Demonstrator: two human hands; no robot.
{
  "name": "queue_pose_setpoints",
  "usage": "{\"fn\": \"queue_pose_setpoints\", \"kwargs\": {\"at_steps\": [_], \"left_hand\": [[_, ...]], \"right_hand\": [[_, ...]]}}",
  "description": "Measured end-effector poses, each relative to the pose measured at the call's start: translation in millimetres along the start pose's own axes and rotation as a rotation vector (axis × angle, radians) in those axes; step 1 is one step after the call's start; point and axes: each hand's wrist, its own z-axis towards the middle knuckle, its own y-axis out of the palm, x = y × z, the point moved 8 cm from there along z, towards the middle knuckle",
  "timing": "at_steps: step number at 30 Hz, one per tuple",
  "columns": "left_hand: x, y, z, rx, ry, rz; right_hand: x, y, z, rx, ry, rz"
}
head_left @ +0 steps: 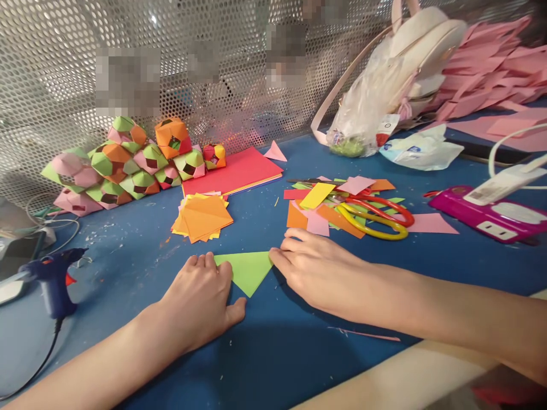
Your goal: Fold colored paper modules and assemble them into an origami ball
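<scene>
A green sheet of paper [250, 272], folded into a triangle, lies on the blue table with one point toward me. My left hand [199, 304] holds down its left corner; the fingers are bent over the paper and the thumb rests apart on the table. At the right corner, the fingertips of my right hand [311, 267] are closed on the paper, and its far fingers are curled. Just beyond sits a stack of orange and yellow paper squares [203, 216]. Scissors with red and yellow handles [371, 219] lie over paper scraps [310, 216].
Folded paper balls [113, 165] stand piled at back left, beside red sheets [235, 171]. A glue gun [55, 282] stands at left. A magenta power strip [491, 213], a white bag [410, 62] and pink paper strips [491, 68] occupy the right. Perforated metal mesh [239, 34] borders the table's far side.
</scene>
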Motion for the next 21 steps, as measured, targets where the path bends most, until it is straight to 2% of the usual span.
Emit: {"fn": "queue_pose_setpoints", "kwargs": {"at_steps": [4, 9, 13, 15, 18, 21], "left_hand": [[-8.3, -4.9, -0.2, -0.008, -0.008, -0.014], [-27.1, -14.8, 0.5, 0.026, -0.026, -0.102], [-34.3, -22.5, 3.1, 0.211, -0.009, -0.254], [-28.1, -21.4, 5.7, 0.319, 0.07, -0.299], [-15.8, -11.3, 12.2, 0.389, 0.193, -0.376], [-21.9, -12.3, 15.3, 0.525, 0.146, -0.474]], "right_hand": [[2.8, -2.2, -2.6, 0.001, 0.007, -0.005], [23.8, -10.6, 7.6, 0.057, 0.177, 0.084], [34.4, -12.0, 10.6, 0.103, 0.233, 0.211], [33.4, -12.3, 10.5, 0.117, 0.221, 0.256], [31.3, -14.1, 10.1, 0.144, 0.22, 0.305], [38.0, -20.2, 9.1, 0.256, 0.295, 0.377]]}}
